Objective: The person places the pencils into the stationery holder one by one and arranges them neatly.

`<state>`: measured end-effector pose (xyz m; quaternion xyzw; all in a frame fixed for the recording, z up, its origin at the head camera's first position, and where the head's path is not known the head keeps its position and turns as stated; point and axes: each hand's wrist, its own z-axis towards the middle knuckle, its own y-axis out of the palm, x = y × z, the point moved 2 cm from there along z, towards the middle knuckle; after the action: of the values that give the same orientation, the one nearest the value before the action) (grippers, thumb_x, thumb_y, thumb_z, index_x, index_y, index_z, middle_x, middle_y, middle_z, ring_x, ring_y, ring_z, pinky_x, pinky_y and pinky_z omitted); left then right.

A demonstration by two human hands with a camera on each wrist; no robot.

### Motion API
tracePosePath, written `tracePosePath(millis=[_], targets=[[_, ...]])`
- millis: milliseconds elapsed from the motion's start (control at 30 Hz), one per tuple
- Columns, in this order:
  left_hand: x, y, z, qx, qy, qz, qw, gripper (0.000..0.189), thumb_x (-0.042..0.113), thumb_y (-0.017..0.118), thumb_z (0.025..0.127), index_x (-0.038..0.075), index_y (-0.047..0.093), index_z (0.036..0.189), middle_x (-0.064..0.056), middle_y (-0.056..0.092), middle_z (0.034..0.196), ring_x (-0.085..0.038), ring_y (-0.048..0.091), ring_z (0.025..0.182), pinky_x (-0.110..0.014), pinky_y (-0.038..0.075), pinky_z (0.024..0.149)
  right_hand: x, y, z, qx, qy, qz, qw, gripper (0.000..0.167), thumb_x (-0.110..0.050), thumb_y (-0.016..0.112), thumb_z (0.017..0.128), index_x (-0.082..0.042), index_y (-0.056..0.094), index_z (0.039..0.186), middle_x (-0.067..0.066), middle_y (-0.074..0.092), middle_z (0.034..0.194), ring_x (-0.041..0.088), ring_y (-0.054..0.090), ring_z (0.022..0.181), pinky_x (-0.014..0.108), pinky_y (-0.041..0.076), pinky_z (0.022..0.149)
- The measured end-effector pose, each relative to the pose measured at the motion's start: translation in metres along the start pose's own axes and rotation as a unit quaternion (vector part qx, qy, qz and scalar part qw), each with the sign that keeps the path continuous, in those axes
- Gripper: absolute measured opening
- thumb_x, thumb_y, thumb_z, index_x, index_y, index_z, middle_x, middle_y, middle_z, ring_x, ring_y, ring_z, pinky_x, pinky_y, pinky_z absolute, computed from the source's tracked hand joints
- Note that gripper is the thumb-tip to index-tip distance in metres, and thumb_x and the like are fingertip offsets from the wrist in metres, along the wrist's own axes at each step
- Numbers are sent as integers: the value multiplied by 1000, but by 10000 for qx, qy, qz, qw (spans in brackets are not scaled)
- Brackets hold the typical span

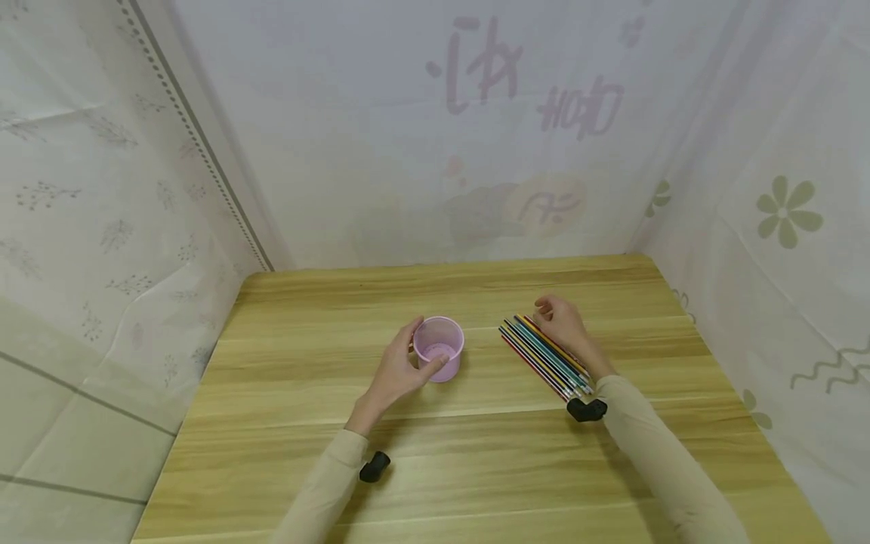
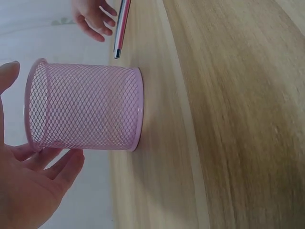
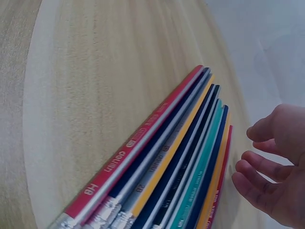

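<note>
A: What is the left hand (image 1: pixel 394 372) doing?

B: It is curving around the pink mesh cup (image 2: pixel 90 107), thumb on the near side, fingers on the other. I'm not able to tell whether it is gripping; in the left wrist view the thumb is showing just off the rim.

A: And the right hand (image 1: pixel 563 325)?

B: It is hovering just beside the pencils (image 1: pixel 546 357), near their far ends. Its fingers are bending loosely, the thumb is standing apart, and they are pinching nothing.

A: So how would you be handling this?

B: I'd be steadying the cup lightly by its wall, since pushing on the rim could be tipping it. On the right, I'd be taking one pencil from the row's outer edge between thumb and forefinger; scooping at the middle could be setting the others rolling.

A: Is the cup holding anything?

B: Nothing that I'm seeing. It is standing upright on the desk (image 1: pixel 476 468), its floor showing bare, with the pencils lying to its right, near but not touching.

A: How are they lying?

B: Side by side, slanting, their metal-banded ends pointing toward the person. Further out, printed sheeting (image 1: pixel 340 151) is hanging behind the desk.
</note>
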<state>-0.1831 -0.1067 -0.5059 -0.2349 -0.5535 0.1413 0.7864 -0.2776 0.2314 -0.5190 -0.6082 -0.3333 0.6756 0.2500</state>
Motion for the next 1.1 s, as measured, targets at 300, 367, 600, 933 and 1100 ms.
tracePosePath(millis=[300, 367, 600, 933, 1100], targets=[[-4, 2, 0, 108, -18, -170, 9998, 87, 30, 84, 82, -5, 41, 149, -23, 57, 140, -39, 62, 122, -48, 58, 96, 3, 6, 1, 3, -243, -351, 9991, 25, -6, 63, 97, 9, 65, 116, 24, 70, 103, 38, 67, 94, 54, 56, 88], [-5, 2, 1, 119, -70, -211, 9997, 87, 29, 85, 81, -4, 42, 149, -22, 58, 140, -37, 62, 122, -47, 58, 97, 3, 7, 1, -10, -262, -385, 9989, 24, -6, 63, 97, 9, 65, 115, 24, 70, 102, 38, 67, 94, 54, 56, 87], [-6, 4, 0, 70, -446, -463, 9979, 89, 29, 89, 78, 2, 43, 150, -17, 58, 142, -35, 62, 123, -45, 57, 100, 3, 9, 1, -43, -299, -546, 9981, 20, -5, 63, 95, 7, 68, 110, 22, 69, 100, 36, 64, 92, 53, 55, 84], [-9, 5, 0, 24, -581, -635, 9963, 87, 29, 90, 77, 8, 45, 149, -16, 59, 138, -37, 62, 121, -46, 57, 99, 4, 12, 5, -69, 6, -871, 9962, 19, -5, 62, 93, 1, 68, 111, 17, 65, 96, 30, 59, 86, 45, 52, 74], [-11, 4, 0, -3, -628, -672, 9958, 87, 30, 90, 78, 9, 45, 149, -16, 58, 138, -38, 61, 122, -47, 56, 100, 2, 15, 8, -93, -100, -1107, 9938, 19, -3, 57, 93, 2, 66, 110, 19, 66, 97, 30, 60, 83, 42, 52, 68]])
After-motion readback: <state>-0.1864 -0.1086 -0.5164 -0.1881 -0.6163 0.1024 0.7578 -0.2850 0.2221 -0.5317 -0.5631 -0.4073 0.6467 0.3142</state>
